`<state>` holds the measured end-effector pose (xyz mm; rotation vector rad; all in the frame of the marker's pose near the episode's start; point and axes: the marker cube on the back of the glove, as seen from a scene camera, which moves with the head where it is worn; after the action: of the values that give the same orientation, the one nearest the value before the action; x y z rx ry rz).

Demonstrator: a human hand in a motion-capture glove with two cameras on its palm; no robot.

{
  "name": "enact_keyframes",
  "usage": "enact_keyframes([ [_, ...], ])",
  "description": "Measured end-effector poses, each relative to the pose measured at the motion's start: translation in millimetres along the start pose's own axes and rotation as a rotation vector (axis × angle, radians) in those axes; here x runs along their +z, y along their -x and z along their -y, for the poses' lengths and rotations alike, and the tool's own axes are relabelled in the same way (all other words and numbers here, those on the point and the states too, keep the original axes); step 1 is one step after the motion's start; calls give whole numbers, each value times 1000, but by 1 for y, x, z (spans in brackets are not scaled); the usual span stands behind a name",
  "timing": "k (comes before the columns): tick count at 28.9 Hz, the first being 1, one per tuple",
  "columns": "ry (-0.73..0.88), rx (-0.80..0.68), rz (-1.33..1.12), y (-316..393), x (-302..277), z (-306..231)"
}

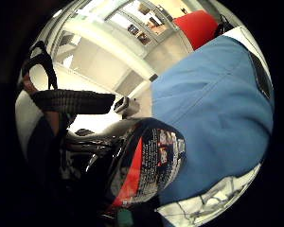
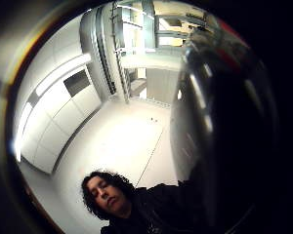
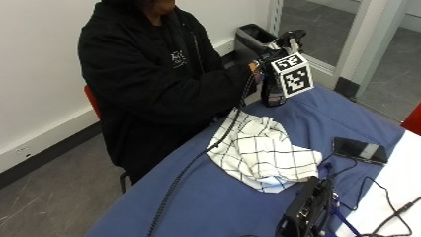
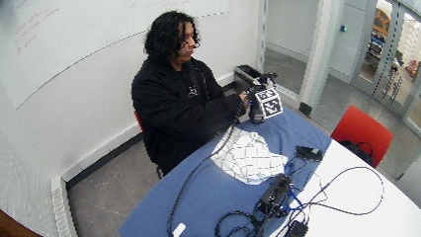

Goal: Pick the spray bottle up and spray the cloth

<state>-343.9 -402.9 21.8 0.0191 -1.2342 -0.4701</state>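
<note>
A dark spray bottle (image 3: pixel 273 91) with a red and black label (image 1: pixel 149 163) stands upright over the far end of the blue-covered table (image 3: pixel 217 197). My gloved right hand (image 3: pixel 262 66) grips it round the neck, just under the spray head (image 3: pixel 289 37). Whether its base touches the table I cannot tell. The bottle's dark side fills much of the thumb side palm view (image 2: pixel 224 122). A white checked cloth (image 3: pixel 263 150) lies crumpled on the table, nearer the camera than the bottle and apart from it. The cloth also shows past the bottle's base (image 1: pixel 213 198).
A black phone (image 3: pixel 358 149) lies to the right of the cloth. A black device (image 3: pixel 309 207) with cables sits at the near table edge. A black bin (image 3: pixel 253 37) stands on the floor behind the bottle. A red chair (image 4: pixel 358 131) stands past the table.
</note>
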Motion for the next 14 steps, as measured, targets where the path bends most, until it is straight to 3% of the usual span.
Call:
enact_keyframes([
  [14,-39,-32,0,-10,0,-3],
])
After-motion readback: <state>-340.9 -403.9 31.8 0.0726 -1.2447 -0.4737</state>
